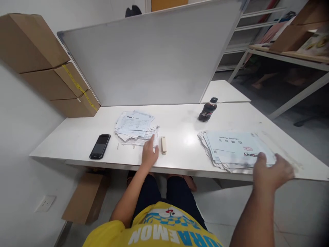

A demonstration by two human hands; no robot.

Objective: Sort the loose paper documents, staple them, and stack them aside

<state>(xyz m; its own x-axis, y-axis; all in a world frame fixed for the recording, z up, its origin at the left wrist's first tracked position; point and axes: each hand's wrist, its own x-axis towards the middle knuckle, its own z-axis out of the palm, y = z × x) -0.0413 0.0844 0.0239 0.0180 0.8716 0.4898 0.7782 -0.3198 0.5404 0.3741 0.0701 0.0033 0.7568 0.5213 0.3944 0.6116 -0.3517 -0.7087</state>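
Note:
My left hand (149, 153) is at the lower right edge of a messy paper stack (135, 123), its fingers apart and holding nothing. Just right of it a small cream stapler (163, 144) lies on the white table (180, 127). My right hand (272, 170), slightly blurred, is at the near right corner of another paper stack (231, 147), thumb and fingers spread. Whether it touches the top sheet is hard to tell. That stack's top sheet is pale blue with a red stamp.
A black phone (100, 146) lies on the left. A dark drink bottle (208, 109) stands behind the right stack. A whiteboard (151, 58) rises along the back edge, beside stacked cardboard boxes (66, 80). Another table (290, 56) stands at the upper right.

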